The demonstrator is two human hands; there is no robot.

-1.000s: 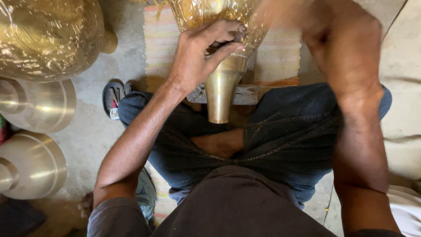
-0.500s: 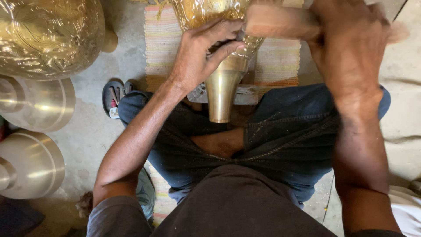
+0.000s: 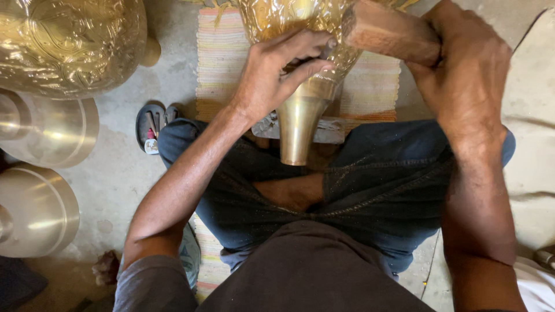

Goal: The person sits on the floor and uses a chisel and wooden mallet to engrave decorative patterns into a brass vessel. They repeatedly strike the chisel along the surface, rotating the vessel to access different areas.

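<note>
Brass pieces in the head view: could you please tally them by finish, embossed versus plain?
Embossed brass vessels: 2, the held vessel gripped by the left hand, and the large vessel at upper left.
Plain brass pieces: 2, the upper bell and the lower bell.
Total: 4

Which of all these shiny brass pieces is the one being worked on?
Start at the striped mat before the seated person's crossed legs. The embossed brass vessel lies there, narrow smooth neck pointing toward the lap, gripped by the left hand. Unlike the brass pieces at left, a wooden mallet touches it.
</note>
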